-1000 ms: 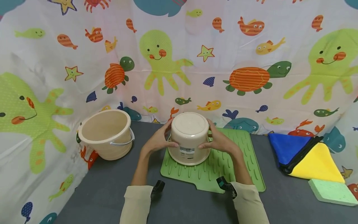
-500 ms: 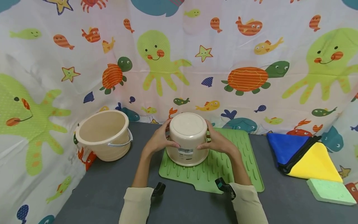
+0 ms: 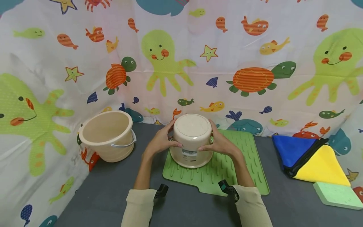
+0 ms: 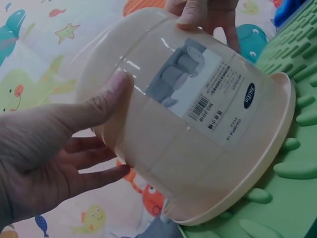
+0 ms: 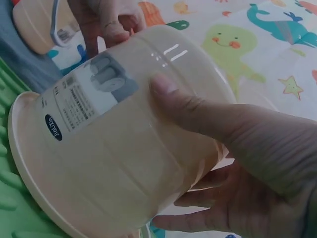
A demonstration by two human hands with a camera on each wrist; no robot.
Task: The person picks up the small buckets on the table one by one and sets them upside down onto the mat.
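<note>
A small cream bucket (image 3: pixel 192 130) stands upside down, its rim on the green drainer mat (image 3: pixel 246 157). A label (image 4: pixel 203 91) with a barcode is stuck on its near side. My left hand (image 3: pixel 161 141) holds the bucket's left side, thumb on the front near the base and fingers reaching round behind. On the opposite side my right hand (image 3: pixel 222 142) grips it the same way, as the right wrist view also shows. The tips of some fingers are hidden behind the bucket.
To the left stands a larger cream bucket (image 3: pixel 119 151), upright, with a pale handle. A blue and yellow folded cloth (image 3: pixel 317 164) and a light green sponge (image 3: pixel 337 194) lie at the right. Behind the grey table (image 3: pixel 181 211) hangs a sea-animal curtain (image 3: pixel 198 69).
Both thumbs have slid slightly toward each other across the front of the bucket. The bucket stays in place on the mat; the head view sways a little.
</note>
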